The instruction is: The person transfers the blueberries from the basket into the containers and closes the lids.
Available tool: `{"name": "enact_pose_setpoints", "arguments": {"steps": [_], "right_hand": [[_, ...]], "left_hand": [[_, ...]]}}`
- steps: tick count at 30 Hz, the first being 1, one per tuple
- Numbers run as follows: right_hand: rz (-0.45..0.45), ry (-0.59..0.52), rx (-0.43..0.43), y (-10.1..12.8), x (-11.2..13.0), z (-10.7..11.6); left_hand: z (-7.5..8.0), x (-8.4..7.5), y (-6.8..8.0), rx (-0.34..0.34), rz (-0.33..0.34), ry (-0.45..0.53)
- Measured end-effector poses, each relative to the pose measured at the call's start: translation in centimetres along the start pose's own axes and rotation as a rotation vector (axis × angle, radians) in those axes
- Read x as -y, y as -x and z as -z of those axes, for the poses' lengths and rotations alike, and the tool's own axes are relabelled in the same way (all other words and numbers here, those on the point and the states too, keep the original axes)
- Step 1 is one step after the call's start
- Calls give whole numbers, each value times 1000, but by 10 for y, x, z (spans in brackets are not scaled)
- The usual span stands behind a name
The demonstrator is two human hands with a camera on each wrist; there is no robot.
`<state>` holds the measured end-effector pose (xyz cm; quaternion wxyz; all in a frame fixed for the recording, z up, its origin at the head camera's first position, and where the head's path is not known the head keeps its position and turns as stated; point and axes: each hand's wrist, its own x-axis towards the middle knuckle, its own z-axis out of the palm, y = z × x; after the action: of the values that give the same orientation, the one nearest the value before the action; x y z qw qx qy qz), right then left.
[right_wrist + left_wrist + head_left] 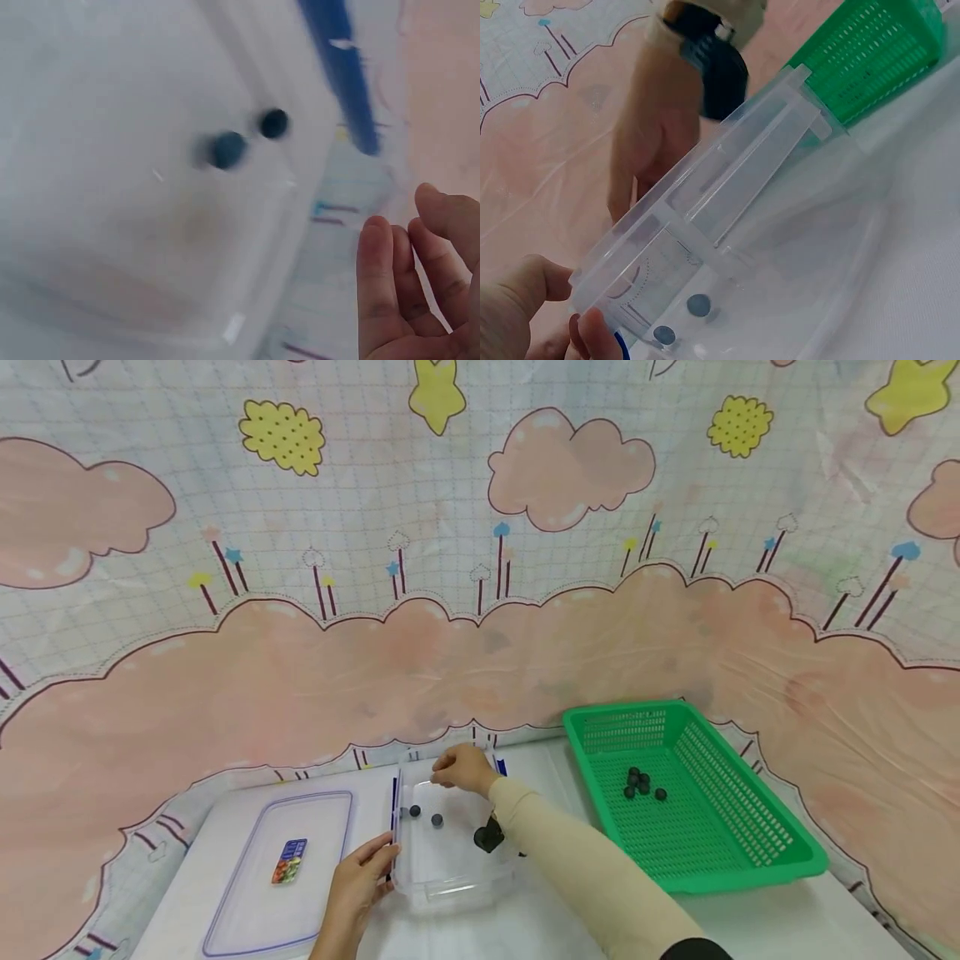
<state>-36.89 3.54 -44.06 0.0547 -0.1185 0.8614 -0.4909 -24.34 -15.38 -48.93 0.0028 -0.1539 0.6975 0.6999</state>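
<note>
My left hand (356,885) pinches the left wall of a clear plastic box (450,888), thumb at the rim in the left wrist view. Inside the box, toward its left side, two small dark balls (437,820) like blueberries lie on the bottom; the right wrist view shows them dark blue (227,150). Over the far part of the box hangs my right hand (467,770). Its fingers (377,262) are loosely bent, with nothing between them and the thumb in the right wrist view.
A green perforated basket (705,883) stands to the right, holding several similar dark balls (633,782). Left of the box lies a clear lid (322,827) with a blue rim and a colourful label (289,862). A patterned cloth (420,677) rises behind the white table.
</note>
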Motion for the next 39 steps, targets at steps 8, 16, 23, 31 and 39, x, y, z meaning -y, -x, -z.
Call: {"name": "enact_pose_setpoints", "arguments": {"steps": [8, 16, 23, 31, 39], "right_hand": [[67, 60, -154, 3, 7, 104], [-87, 3, -285, 47, -70, 203], [-221, 56, -368, 96, -131, 240], [-308, 78, -367, 116, -171, 239], [-334, 157, -339, 119, -188, 230]], "left_hand": [[1, 0, -2, 6, 19, 0], [-1, 1, -2, 1, 15, 3], [1, 1, -3, 14, 20, 9], [0, 1, -3, -1, 20, 9], [0, 1, -1, 13, -1, -1]]}}
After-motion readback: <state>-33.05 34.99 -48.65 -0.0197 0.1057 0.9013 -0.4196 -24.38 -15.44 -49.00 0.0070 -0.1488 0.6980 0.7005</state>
